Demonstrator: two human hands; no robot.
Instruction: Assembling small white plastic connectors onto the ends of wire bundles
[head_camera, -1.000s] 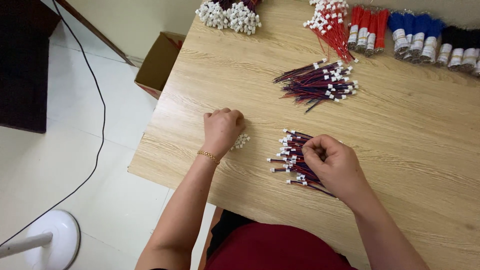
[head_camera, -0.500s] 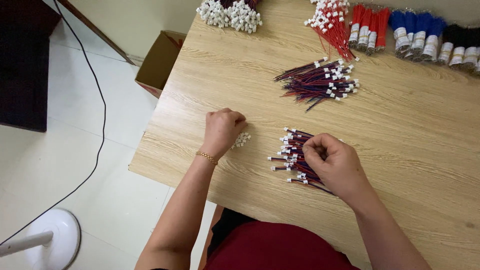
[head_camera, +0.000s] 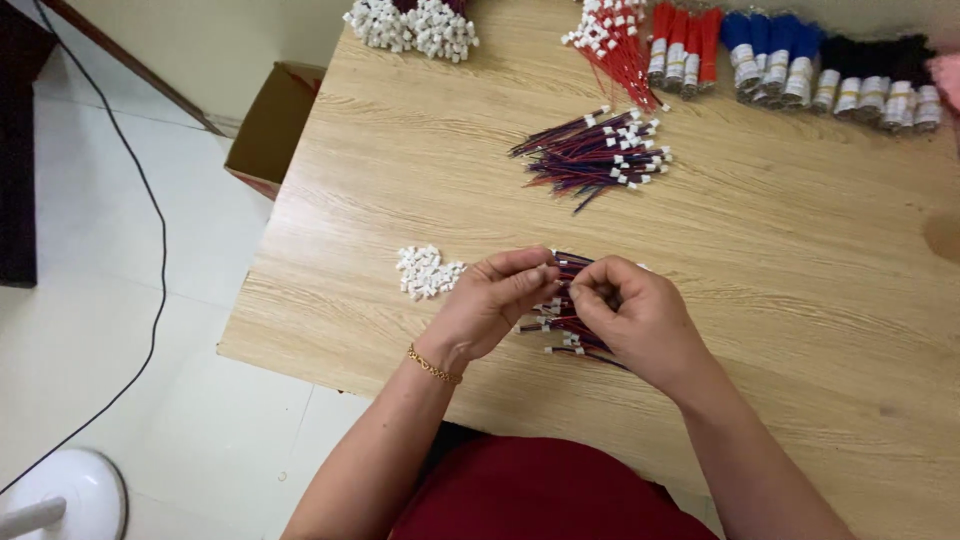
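Observation:
My left hand (head_camera: 490, 305) and my right hand (head_camera: 635, 315) meet just above a loose bundle of red, blue and black wires with white plug ends (head_camera: 558, 322) on the wooden table (head_camera: 800, 300). The right hand pinches one thin wire from that bundle between thumb and fingers. My left hand's fingertips are pinched together right against it, apparently on a small white connector housing. A little heap of the same white housings (head_camera: 425, 270) lies just left of my left hand.
A second bundle of the same wires (head_camera: 600, 150) lies further back. Along the far edge are white connector clusters (head_camera: 415, 25), red wires (head_camera: 625, 45) and red, blue and black wire coils (head_camera: 790, 65). A cardboard box (head_camera: 270, 130) and a white fan base (head_camera: 60, 495) are on the floor.
My left hand has left the heap of white housings and moved right, up to my right hand. The right hand lifted slightly from the bundle with a wire.

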